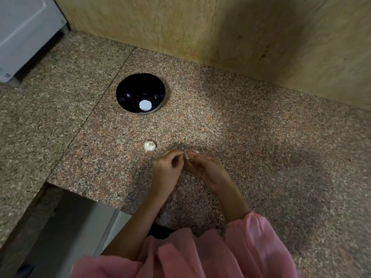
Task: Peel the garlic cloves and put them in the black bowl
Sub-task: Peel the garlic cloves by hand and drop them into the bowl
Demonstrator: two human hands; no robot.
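Garlic clove (187,156) mostly hidden, pinched between fingers (176,154)

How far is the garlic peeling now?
Done: nothing clear; the black bowl shows only a white patch, perhaps a reflection. In hand: left hand and right hand work one clove together. Left: the garlic piece lying on the counter.
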